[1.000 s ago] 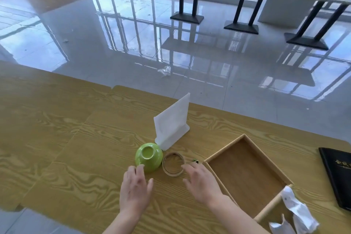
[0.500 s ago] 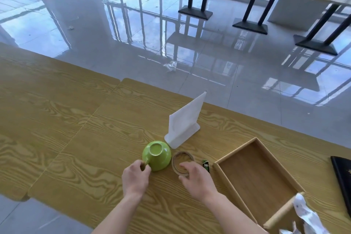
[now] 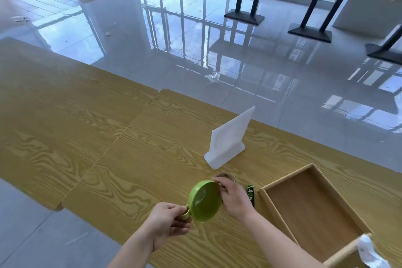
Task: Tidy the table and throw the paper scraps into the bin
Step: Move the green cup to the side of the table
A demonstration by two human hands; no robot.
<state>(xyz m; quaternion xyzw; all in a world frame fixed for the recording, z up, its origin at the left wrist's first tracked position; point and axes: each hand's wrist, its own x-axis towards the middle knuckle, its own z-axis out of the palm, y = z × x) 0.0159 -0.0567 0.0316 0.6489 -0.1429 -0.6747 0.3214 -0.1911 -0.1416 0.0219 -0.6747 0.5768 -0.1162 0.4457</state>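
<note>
My left hand (image 3: 166, 223) grips the handle of a green cup (image 3: 204, 201), which is raised off the wooden table (image 3: 130, 148) and tipped so its inside faces me. My right hand (image 3: 233, 196) lies just behind the cup, fingers pinched on a brown tape ring (image 3: 226, 175) that is mostly hidden under it. A crumpled white paper scrap (image 3: 367, 252) hangs over the near corner of a wooden tray (image 3: 293, 177) at the lower right. No bin is in view.
A white upright sign holder (image 3: 228, 141) stands behind the ring. A small green packet (image 3: 250, 194) lies between my right hand and the tray. Another scrap (image 3: 212, 77) lies on the glossy floor beyond the table. A second table adjoins on the left.
My left hand closed on the cup's handle, lifted it and tipped it upright from upside down. My right hand settled on the tape ring. The view shifted left.
</note>
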